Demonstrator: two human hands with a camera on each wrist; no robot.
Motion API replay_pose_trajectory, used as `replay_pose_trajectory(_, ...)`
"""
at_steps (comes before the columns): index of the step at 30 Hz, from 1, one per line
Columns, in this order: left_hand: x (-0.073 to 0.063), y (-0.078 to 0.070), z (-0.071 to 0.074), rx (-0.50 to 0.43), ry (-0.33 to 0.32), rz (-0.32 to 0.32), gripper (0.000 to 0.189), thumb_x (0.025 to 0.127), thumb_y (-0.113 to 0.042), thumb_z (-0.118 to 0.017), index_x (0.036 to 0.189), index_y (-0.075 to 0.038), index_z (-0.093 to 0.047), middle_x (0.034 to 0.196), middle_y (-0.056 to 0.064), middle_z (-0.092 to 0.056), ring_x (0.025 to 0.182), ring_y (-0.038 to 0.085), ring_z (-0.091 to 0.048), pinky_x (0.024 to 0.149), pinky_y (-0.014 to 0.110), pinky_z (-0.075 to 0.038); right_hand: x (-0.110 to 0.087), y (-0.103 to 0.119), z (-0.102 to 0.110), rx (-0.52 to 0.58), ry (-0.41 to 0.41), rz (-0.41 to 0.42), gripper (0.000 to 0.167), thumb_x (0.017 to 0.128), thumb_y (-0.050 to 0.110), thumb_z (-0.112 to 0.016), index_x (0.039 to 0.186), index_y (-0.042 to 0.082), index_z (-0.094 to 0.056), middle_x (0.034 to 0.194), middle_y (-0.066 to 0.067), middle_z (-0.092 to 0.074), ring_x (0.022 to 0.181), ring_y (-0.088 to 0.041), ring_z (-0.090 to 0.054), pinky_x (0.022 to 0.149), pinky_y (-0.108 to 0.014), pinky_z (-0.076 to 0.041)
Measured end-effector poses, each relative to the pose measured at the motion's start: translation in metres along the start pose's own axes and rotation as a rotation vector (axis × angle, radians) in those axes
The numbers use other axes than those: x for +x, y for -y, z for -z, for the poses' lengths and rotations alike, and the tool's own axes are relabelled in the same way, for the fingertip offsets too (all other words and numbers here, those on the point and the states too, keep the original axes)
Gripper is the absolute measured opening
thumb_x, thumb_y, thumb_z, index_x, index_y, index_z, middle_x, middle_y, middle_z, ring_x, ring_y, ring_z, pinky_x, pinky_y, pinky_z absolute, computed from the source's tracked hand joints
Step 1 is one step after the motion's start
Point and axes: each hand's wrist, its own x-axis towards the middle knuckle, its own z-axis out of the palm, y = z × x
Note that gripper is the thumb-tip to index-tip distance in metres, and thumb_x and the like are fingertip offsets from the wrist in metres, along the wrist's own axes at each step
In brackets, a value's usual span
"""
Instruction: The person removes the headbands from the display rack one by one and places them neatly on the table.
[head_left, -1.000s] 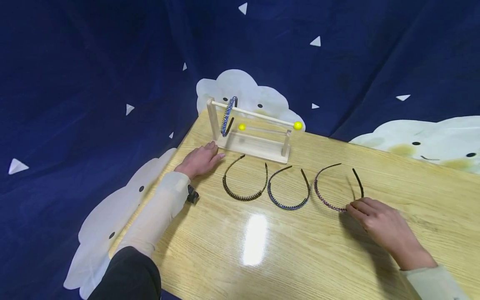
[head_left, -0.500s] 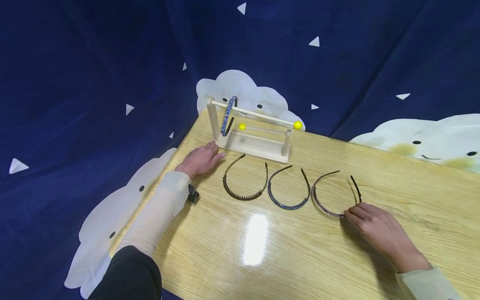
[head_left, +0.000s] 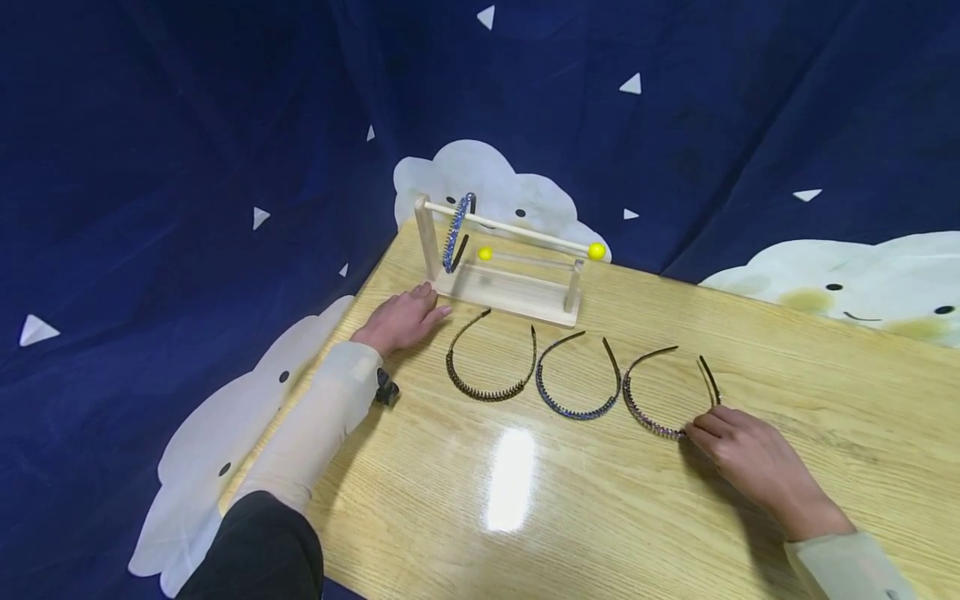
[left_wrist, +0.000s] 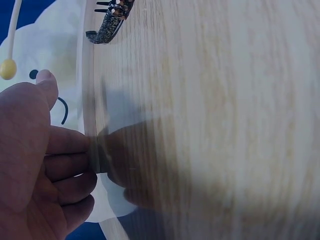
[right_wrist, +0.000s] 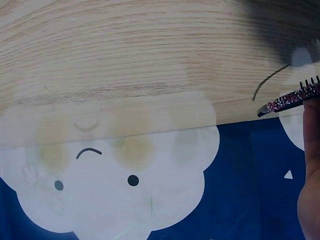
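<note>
A wooden two-bar stand [head_left: 510,294] with yellow ball tips stands at the back left of the table. My left hand [head_left: 402,319] lies against its left base corner, fingers fairly straight and gripping nothing. Over the stand's upper bar hangs a glittery blue toothed headband [head_left: 455,233]. My right hand [head_left: 752,467] pinches the right side of a pink-purple beaded headband [head_left: 647,423], which lies low over or on the table. Its beads and teeth show at the edge of the right wrist view, where the headband [right_wrist: 292,100] meets the fingers; the thumb is mostly hidden.
In a row left of the pink-purple headband lie a blue headband [head_left: 573,415] and a brown headband [head_left: 483,397], open ends toward the stand. Dark blue cloth [head_left: 720,117] with white clouds hangs behind the wooden table [head_left: 600,517].
My right hand has brought the pink-purple headband slightly toward me and left, lowering it beside the blue one. The left hand and the stand have stayed put.
</note>
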Motion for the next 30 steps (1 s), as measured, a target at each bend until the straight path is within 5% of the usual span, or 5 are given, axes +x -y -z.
replay_pose_trajectory(7,-0.0016,0.0007,0.0018,-0.008,0.013,0.008,0.062,0.108,-0.051,-0.034,0.131,0.001,-0.058,0.155,0.026,-0.037,0.141,0.040,-0.038,0.115,0.050,-0.033,-0.0005,0.0027,-0.0021,0.027,0.028,-0.026,0.026,0.078,-0.005,-0.049,0.090,-0.003,-0.073,0.089,-0.010,-0.068,0.083,-0.028,-0.063,0.074,-0.045,-0.058)
replay_pose_trajectory(15,0.0001,0.0011,0.0008,-0.011,0.022,0.013,0.068,0.108,-0.052,-0.033,0.143,0.003,-0.051,0.157,0.026,-0.032,0.144,0.040,-0.033,0.117,0.049,-0.029,-0.0028,0.0021,-0.0061,0.036,0.037,-0.023,0.025,0.079,-0.001,-0.048,0.088,0.001,-0.072,0.087,-0.006,-0.067,0.083,-0.024,-0.061,0.071,-0.041,-0.056)
replay_pose_trajectory(30,-0.0006,0.0003,0.0009,-0.003,-0.005,0.004,0.059,0.108,-0.051,-0.036,0.126,-0.001,-0.060,0.154,0.025,-0.039,0.137,0.041,-0.042,0.112,0.051,-0.037,-0.0046,0.0028,-0.0052,0.055,0.038,-0.032,0.028,0.076,-0.003,-0.051,0.093,-0.003,-0.073,0.090,-0.010,-0.068,0.083,-0.027,-0.061,0.073,-0.042,-0.055)
